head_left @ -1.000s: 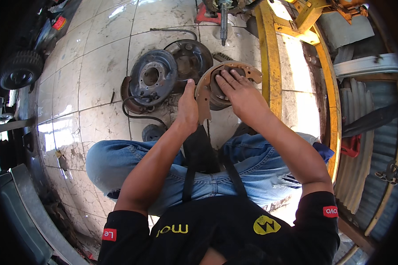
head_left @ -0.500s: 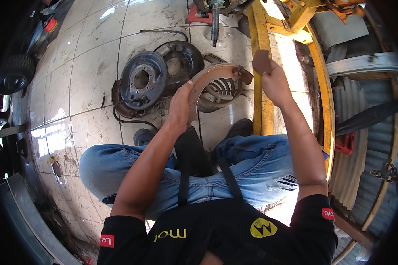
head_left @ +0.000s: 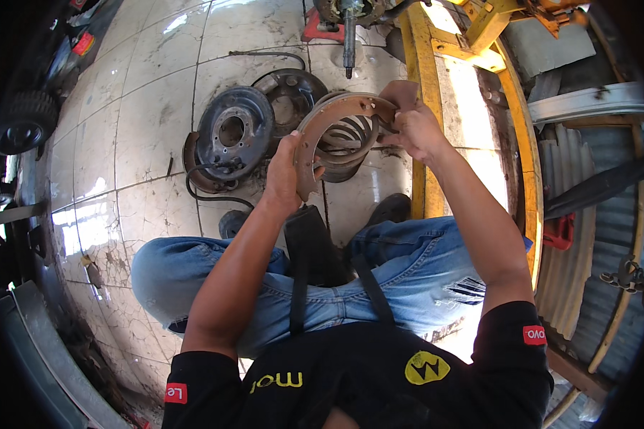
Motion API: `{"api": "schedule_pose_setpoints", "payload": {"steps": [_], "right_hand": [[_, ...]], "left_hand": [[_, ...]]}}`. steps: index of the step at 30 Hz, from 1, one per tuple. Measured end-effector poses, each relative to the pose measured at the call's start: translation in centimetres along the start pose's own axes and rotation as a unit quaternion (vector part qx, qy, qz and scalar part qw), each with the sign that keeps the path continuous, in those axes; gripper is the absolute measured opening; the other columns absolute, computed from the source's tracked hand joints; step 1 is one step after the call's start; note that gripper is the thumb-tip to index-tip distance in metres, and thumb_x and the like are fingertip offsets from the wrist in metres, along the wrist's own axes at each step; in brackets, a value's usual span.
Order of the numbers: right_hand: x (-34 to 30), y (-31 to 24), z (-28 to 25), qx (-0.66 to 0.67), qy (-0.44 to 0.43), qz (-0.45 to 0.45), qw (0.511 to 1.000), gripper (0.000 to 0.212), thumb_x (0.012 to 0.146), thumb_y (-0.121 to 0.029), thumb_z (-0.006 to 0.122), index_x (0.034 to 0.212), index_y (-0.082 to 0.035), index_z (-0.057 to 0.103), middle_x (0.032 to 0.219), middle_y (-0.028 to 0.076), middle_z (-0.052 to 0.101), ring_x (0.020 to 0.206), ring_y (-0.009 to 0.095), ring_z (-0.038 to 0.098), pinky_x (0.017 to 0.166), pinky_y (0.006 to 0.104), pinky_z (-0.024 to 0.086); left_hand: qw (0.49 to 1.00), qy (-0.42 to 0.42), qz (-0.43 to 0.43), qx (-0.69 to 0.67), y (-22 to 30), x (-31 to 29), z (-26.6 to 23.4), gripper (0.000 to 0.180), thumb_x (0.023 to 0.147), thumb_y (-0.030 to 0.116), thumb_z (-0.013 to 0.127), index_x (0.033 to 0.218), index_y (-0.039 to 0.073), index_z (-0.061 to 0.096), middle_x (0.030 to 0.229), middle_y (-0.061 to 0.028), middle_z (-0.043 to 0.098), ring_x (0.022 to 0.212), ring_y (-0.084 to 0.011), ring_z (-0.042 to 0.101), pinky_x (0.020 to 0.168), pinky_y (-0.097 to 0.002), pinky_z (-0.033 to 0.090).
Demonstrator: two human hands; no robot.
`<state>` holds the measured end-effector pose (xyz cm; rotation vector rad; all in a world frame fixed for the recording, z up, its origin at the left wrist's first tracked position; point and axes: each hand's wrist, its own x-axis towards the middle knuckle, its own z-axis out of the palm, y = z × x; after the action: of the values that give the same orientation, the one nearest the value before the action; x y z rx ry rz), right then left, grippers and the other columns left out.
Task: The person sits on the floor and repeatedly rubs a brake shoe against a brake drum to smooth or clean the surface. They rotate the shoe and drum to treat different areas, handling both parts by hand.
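- The person's left grip is closed on the near left end of a curved brake shoe, with fingertips showing inside the arc.
- The right grip is pinched on a flat brown piece, which it holds at the far right end of the brake shoe; hand and piece overlap there, so whether the fingers also touch the shoe cannot be told.
- The brake shoe is held above the tiled floor, in front of the person's knees, its rust-brown arc bulging up and to the left.
- Below it stands a ribbed round part, perhaps a coil spring, though the shoe hides much of it.
- To the left, a dark disc with a central hole leans over a second disc, overlapping its left side.
- A black hose curves along the near side of the first disc.
- A yellow frame runs along the floor's right edge.
- Toward the floor's far edge, a metal shaft shows beside a red stand.
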<state>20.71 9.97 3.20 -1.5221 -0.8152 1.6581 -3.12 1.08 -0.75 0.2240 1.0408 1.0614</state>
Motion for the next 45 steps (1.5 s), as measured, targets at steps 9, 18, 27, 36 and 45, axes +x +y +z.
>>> {"api": "schedule_pose_setpoints", "payload": {"steps": [9,18,27,36,45], "right_hand": [[0.0,0.2,2.2,0.051,0.029,-0.031,0.998,0.047,0.084,0.010,0.039,0.129,-0.003,0.041,0.123,0.015,0.052,0.101,0.028,0.061,0.080,0.0611,0.056],[2.3,-1.8,5.3,0.052,-0.025,-0.074,0.996,0.043,0.088,0.008,0.041,0.129,-0.002,0.041,0.121,0.017,0.055,0.106,0.032,0.061,0.087,0.0551,0.054],[0.9,0.2,3.7,0.047,-0.003,-0.040,0.998,0.043,0.090,0.006,0.042,0.132,-0.004,0.040,0.126,0.016,0.055,0.109,0.030,0.061,0.086,0.0517,0.055],[-0.3,1.0,0.5,-0.090,0.037,-0.086,0.992,0.046,0.087,0.007,0.040,0.133,0.002,0.043,0.123,0.018,0.059,0.106,0.029,0.063,0.090,0.0460,0.054],[-5.0,-0.8,0.4,-0.584,0.031,-0.278,0.762,0.063,0.081,0.008,0.049,0.141,-0.008,0.044,0.142,0.022,0.049,0.124,0.042,0.053,0.103,0.0427,0.046]], "left_hand": [[0.999,-0.035,0.025,-0.028,-0.2,0.7,-1.4,0.057,0.092,0.049,0.056,0.129,0.006,0.053,0.114,-0.0070,0.057,0.105,-0.0225,0.058,0.092,-0.0410,0.048],[0.995,-0.035,0.087,-0.038,1.4,0.4,-2.2,0.055,0.093,0.047,0.050,0.132,0.007,0.052,0.120,-0.0084,0.056,0.111,-0.0262,0.059,0.096,-0.0429,0.045],[0.998,-0.061,0.019,0.012,-0.9,-0.6,-3.5,0.054,0.094,0.048,0.044,0.127,0.006,0.052,0.111,-0.0109,0.060,0.101,-0.0274,0.064,0.085,-0.0438,0.051],[0.996,-0.002,-0.003,0.085,-3.2,-1.3,-0.2,0.053,0.096,0.048,0.034,0.117,0.003,0.053,0.092,-0.0147,0.062,0.076,-0.0261,0.067,0.062,-0.0405,0.057],[0.992,0.060,0.009,0.109,-1.6,-2.0,1.3,0.057,0.094,0.054,0.035,0.117,0.005,0.053,0.099,-0.0138,0.059,0.071,-0.0258,0.063,0.063,-0.0440,0.055]]}}
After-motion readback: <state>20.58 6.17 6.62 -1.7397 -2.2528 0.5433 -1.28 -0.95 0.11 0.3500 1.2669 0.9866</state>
